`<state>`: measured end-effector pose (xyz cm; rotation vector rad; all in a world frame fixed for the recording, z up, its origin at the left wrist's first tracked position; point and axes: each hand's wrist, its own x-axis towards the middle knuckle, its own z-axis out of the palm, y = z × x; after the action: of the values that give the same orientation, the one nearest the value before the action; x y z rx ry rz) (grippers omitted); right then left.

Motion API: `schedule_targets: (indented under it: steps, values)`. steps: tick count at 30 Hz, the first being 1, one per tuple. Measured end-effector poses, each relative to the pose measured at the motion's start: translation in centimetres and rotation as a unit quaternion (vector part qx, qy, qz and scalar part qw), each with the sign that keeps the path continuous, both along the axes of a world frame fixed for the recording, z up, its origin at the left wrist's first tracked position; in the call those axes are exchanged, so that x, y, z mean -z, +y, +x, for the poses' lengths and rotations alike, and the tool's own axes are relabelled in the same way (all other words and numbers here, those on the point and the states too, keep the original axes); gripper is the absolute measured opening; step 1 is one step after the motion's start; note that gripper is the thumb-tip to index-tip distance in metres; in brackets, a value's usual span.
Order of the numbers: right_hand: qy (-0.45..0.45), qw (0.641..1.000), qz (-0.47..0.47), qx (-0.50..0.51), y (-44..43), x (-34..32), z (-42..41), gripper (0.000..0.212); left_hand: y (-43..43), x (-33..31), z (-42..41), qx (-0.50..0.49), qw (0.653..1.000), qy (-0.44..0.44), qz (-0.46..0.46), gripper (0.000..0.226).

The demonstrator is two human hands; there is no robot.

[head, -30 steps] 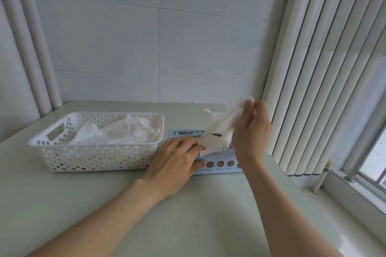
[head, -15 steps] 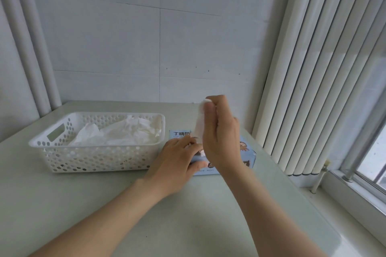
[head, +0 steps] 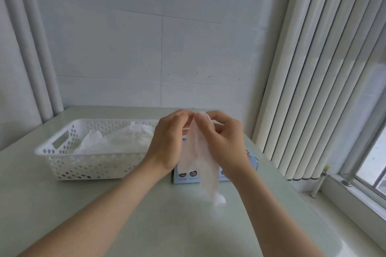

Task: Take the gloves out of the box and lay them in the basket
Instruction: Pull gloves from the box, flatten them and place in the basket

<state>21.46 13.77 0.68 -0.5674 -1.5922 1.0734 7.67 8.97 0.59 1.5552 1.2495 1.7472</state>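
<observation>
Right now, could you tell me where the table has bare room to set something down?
The table is bare in front of the basket and box, and in a strip between basket and wall. Crowded mid-table: the left hand and right hand hold a glove over the box.

- The basket (head: 83,165) sits on the left half of the table (head: 188,225), with a heap of gloves (head: 117,142) in it.
- The box (head: 188,175) stands just right of the basket.
- Above the box, the left hand (head: 169,142) and right hand (head: 221,140) meet, both pinching the top of 1 glove (head: 196,156).
- That glove hangs between them, in front of the box.
- The wall (head: 146,37) is behind the table, pipes (head: 35,48) at the back left, and blinds (head: 313,89) and a window (head: 371,162) on the right.
</observation>
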Motion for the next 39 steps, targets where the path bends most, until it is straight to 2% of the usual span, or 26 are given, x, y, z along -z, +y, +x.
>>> schedule_targets:
  steps: [2, 5, 7, 10, 13, 16, 17, 21, 25, 28, 31, 34, 36, 39]
  values:
    - [0.008, 0.999, 0.006, 0.041, -0.1, 0.0, -0.6, 0.020, -0.2, -1.1, -0.4, 0.013, 0.999, 0.032, -0.025, 0.039]
    - [0.001, 0.997, 0.005, 0.077, 0.2, -0.4, -1.9, 0.025, -0.4, -2.2, -1.5, 0.025, 0.997, 0.031, -0.067, 0.029]
    - [-0.022, 0.997, 0.005, 0.076, 0.5, -1.0, -2.7, 0.025, -0.6, -2.8, -2.7, 0.040, 0.994, 0.010, -0.099, 0.027]
    - [-0.046, 0.997, -0.047, 0.028, 0.8, -2.3, -3.9, 0.032, -0.7, -3.4, -4.8, 0.075, 0.989, -0.049, -0.115, 0.035]
    - [-0.092, 0.992, -0.083, -0.020, 1.5, -3.3, -5.3, 0.052, -0.4, -3.7, -6.3, 0.087, 0.983, -0.120, -0.107, 0.048]
    - [-0.099, 0.982, -0.129, -0.094, 2.2, -3.5, -6.8, 0.082, -0.3, -4.0, -7.4, 0.069, 0.980, -0.156, -0.098, 0.050]
    - [-0.087, 0.977, -0.150, -0.121, 2.5, -3.5, -7.2, 0.081, -0.3, -4.1, -7.7, 0.060, 0.979, -0.169, -0.097, 0.047]
    - [-0.067, 0.948, -0.227, -0.215, 3.4, -3.5, -8.4, 0.040, 0.0, -4.0, -9.6, -0.022, 0.971, -0.219, -0.091, 0.022]
    - [-0.108, 0.940, -0.212, -0.243, 3.6, -3.7, -9.4, 0.031, 0.6, -3.8, -10.7, -0.114, 0.964, -0.231, -0.070, 0.022]
    - [-0.125, 0.954, -0.174, -0.208, 3.4, -4.1, -10.2, 0.023, 0.8, -4.0, -11.1, -0.143, 0.958, -0.238, -0.064, 0.024]
    - [-0.057, 0.973, -0.169, -0.147, 3.5, -4.3, -10.9, 0.020, 0.8, -4.1, -11.4, -0.185, 0.949, -0.247, -0.060, 0.023]
    - [-0.021, 0.983, -0.139, -0.115, 3.3, -4.3, -11.4, 0.021, 0.4, -4.6, -11.6, -0.168, 0.948, -0.260, -0.076, 0.020]
    - [-0.030, 0.988, -0.107, -0.111, 2.9, -4.5, -11.4, 0.019, -0.3, -5.1, -11.6, -0.151, 0.955, -0.229, -0.108, 0.029]
    - [-0.071, 0.988, -0.048, -0.127, 2.1, -5.0, -11.1, 0.013, -1.4, -5.6, -11.6, -0.141, 0.978, -0.100, -0.115, 0.049]
